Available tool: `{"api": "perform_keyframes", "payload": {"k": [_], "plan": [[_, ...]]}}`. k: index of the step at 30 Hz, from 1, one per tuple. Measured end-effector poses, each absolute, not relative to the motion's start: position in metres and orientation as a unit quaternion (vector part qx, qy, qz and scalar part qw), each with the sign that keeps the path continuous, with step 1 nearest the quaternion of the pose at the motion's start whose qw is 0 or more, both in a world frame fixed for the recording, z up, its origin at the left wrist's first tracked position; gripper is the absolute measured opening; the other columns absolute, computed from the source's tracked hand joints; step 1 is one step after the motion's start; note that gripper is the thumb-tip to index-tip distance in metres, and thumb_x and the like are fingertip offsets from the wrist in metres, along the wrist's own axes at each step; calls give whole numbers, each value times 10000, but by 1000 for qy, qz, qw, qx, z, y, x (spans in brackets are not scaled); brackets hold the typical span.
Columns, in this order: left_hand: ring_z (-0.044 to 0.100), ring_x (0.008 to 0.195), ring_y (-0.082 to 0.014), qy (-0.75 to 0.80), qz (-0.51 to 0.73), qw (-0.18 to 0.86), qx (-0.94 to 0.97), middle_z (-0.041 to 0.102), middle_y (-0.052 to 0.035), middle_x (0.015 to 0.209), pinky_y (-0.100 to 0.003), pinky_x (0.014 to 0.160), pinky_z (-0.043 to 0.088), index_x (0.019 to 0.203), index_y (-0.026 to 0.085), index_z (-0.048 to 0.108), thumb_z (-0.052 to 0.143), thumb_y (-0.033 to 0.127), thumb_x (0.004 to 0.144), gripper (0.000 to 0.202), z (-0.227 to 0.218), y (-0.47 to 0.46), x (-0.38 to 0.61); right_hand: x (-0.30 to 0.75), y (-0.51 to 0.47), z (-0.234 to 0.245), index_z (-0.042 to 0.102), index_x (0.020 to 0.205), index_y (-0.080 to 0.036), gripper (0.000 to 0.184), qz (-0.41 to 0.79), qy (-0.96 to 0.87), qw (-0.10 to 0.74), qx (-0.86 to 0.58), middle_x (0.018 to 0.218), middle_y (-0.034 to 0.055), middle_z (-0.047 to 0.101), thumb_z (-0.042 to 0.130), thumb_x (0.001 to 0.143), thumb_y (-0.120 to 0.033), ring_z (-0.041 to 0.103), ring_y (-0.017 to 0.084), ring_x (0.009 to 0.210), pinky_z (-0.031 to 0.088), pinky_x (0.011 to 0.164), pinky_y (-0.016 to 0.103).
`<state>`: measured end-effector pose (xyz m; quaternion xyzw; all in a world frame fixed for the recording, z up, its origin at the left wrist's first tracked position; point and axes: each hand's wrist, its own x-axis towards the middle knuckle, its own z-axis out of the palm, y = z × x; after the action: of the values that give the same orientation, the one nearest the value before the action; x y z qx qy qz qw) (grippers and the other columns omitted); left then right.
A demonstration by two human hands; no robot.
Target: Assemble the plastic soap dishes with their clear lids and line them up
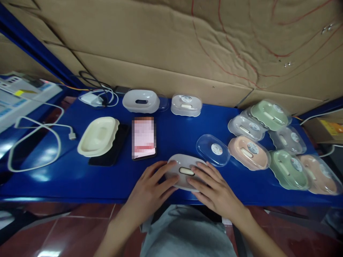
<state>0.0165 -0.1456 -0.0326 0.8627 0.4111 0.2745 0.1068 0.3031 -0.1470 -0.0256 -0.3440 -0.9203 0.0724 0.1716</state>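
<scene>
Work at a table, parts listed from largest to smallest. A cardboard wall (150, 39) closes off the back of a blue table (179, 135). At the table's right side lies a group of six lidded boxes (289, 171) in green, grey and pink, some overlapping. At the near edge, the left hand (150, 185) and the right hand (215, 189) hold a grey dish (186, 161) between them. Each hand has its fingers parted and curved, the left pinching the dish's left end, the right its right end; both thumbs lie on the near side of its upper face. A cream dish (98, 137) lies to the left, partly over a dark flat object, with a phone (144, 137) between it and the work. A loose clear lid (213, 150) lies just beyond the right hand, beside a pink box. Smallest, a pale bar (187, 171) sits in the dark-edged slot of the grey dish; whether it is fully seated cannot be told. Good handling probably calls for support at both ends, even thumb pressure close to the bar, and no twisting of the thin rim.
</scene>
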Motion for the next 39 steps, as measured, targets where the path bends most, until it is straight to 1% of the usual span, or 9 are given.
{"api": "perform_keyframes", "payload": {"k": [3,6,10,15,22,25,29,33,39], "plan": [[562,1326,-340,409,278,104,863,627,-94,1499,-558,1011,620,1253,258,694,635,218,1060,206,-34,-146,15,304,-147,-25,565,1551,-243,482,74,-922,166,-341,1651,41,541,626,1078,-314,377,258,1615,386,1319,573],[565,1328,-343,412,278,109,861,630,-86,1505,-561,1007,623,1248,265,701,652,216,1049,211,-35,-146,15,310,-147,-25,484,1622,-290,568,74,-913,178,-358,1725,57,435,619,1080,-397,349,290,1630,405,1298,580],[575,1325,-340,421,280,125,854,631,-77,1506,-559,1024,618,1234,271,708,692,220,1020,220,-31,-148,16,316,-146,-29,341,1697,-355,633,42,-840,231,-489,1787,69,304,555,1102,-360,291,347,1650,368,1282,644],[603,1310,-342,450,300,143,829,577,-101,1511,-567,1021,615,1204,288,715,722,246,989,218,-27,-148,13,313,-139,-40,337,1696,-344,626,30,-764,218,-606,1767,109,338,535,1109,-436,284,391,1644,336,1245,730],[481,1524,-356,474,315,208,795,367,-101,1709,-575,1168,545,1233,283,673,682,257,1029,206,-30,-152,16,316,-129,-38,546,1578,-362,486,41,-740,303,-599,1585,69,600,594,1094,-367,502,324,1511,449,1226,625],[508,1520,-325,501,325,240,765,431,-116,1681,-553,1195,533,1423,305,559,699,288,1029,418,-34,-156,22,313,-138,-33,525,1591,-377,519,82,-753,331,-563,1587,45,602,613,1086,-300,523,294,1503,494,1211,578],[506,1531,-314,518,348,278,730,485,-130,1659,-548,1228,501,1641,339,313,756,347,1000,779,-39,-157,28,303,-154,-28,513,1607,-359,594,100,-823,310,-465,1593,47,600,648,1053,-193,503,287,1525,517,1208,540],[482,1551,-334,514,350,296,725,463,-132,1681,-579,1234,481,1679,380,249,759,349,1002,848,-43,-155,27,294,-160,-26,471,1641,-330,668,95,-867,278,-402,1612,59,581,657,1030,-135,485,300,1541,483,1246,566],[479,1546,-315,504,348,298,732,461,-134,1665,-547,1220,497,1676,368,281,758,337,1003,826,-43,-155,23,290,-158,-27,399,1676,-356,720,72,-875,259,-403,1615,55,578,647,1036,-137,484,309,1544,484,1243,600]]}}
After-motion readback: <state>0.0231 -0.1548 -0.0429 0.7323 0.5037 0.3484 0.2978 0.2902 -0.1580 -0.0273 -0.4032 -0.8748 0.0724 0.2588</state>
